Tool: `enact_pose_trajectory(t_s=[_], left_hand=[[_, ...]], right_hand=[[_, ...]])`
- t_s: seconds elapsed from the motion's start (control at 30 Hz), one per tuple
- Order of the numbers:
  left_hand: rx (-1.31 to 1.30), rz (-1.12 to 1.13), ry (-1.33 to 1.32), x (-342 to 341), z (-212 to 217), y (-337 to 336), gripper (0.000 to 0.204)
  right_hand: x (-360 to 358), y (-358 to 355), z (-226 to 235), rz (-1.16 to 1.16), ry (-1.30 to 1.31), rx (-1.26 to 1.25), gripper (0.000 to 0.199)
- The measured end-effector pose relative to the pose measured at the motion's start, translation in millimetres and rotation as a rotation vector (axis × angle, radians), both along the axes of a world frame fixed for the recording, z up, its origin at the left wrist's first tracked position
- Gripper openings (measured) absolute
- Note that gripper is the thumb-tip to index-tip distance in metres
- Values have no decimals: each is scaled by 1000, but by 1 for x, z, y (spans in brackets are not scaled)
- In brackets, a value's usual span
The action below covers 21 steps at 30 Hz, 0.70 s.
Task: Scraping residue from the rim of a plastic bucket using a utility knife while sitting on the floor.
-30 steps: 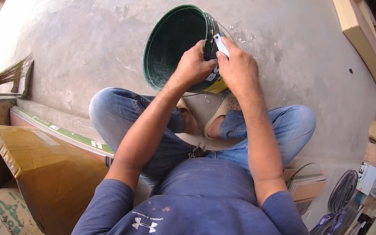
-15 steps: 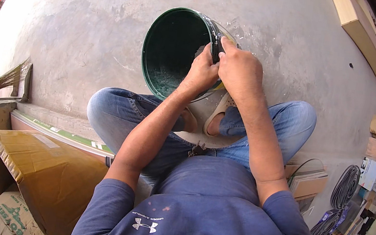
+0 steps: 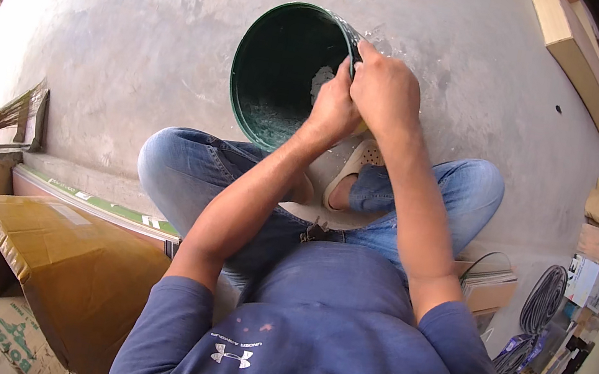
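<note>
The left hand (image 3: 335, 106) clasps its fingers (image 3: 344, 72) over the right rim of a dark-green bucket (image 3: 278, 68), tipped mouth-leftward on the concrete floor (image 3: 142, 47) at far centre; the right hand (image 3: 389, 96) curls just beside, but I cannot tell what it grasps. Nearer, the navy T-shirt (image 3: 345, 349) carries a white logo and lettering, and near left a carton (image 3: 5, 335) shows green print.

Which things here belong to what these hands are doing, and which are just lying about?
In use:
green bucket, tilted
left hand, at the bucket's rim
right hand, close beside the left

Lying about:
cardboard box, lower left
dark coil, far right
</note>
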<state>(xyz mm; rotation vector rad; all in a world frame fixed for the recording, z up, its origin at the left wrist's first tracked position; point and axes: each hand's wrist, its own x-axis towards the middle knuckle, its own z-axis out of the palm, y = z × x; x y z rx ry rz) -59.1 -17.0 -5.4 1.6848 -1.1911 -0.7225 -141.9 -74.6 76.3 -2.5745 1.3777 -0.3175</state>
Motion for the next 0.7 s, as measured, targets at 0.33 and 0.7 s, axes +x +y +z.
enact_pose_trajectory(t_s=[0.33,0.7], left_hand=[[44,18,72,3,-2,3,80],[-113,48,-18,-17,-30,5,83]], right_hand=[[-9,26,1,80,77,-82,38],[-5,36,3,193,252,-196,43]])
